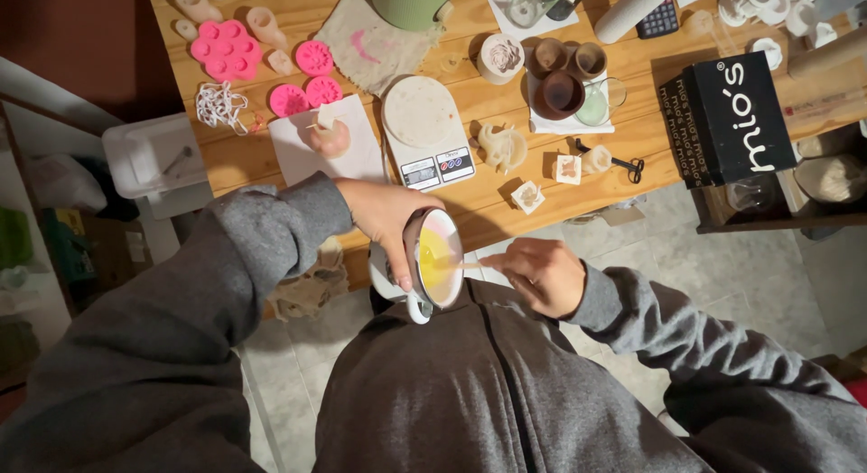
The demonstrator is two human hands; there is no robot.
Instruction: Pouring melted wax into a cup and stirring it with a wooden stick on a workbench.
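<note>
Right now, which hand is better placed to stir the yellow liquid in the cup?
Right, probably. The right hand already pinches a thin stick that reaches into the yellow liquid. The left hand is wrapped round the tilted cup.

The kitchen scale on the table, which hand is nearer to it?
Left. The left hand holds a white cup just below the kitchen scale, at the table's edge. The right hand is farther down and to the right, stirring in the cup.
</note>
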